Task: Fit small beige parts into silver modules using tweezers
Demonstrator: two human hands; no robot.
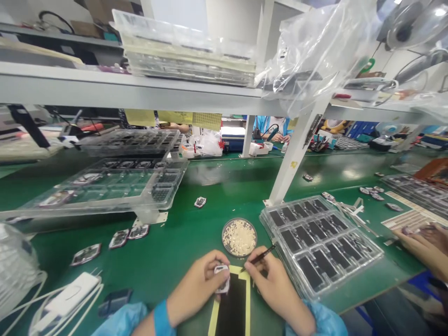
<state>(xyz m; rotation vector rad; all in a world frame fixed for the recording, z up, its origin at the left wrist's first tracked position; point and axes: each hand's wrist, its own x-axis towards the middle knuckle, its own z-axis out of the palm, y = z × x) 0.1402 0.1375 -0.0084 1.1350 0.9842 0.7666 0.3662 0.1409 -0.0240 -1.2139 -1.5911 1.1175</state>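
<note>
My left hand [203, 277] is closed on a small electronic device [221, 279] with a pale, rounded casing, held between thumb and fingers. My right hand [268, 280] grips dark tweezers [261, 257], their tip pointing down-left towards a yellow-edged strip. That strip, a black pad [233, 308] bordered with yellow tape, lies on the green bench between my hands. Just beyond them sits a round dish [239, 237] full of small cream-coloured pieces. The device is held over the pad's upper left edge; its underside is hidden.
Clear plastic trays [322, 242] with black cells stand to the right, and more trays [140, 186] at the left. Several loose devices [119, 238] lie about the bench. A white post [292, 163] supports the shelf. Another person's hands [425, 245] are at the right edge.
</note>
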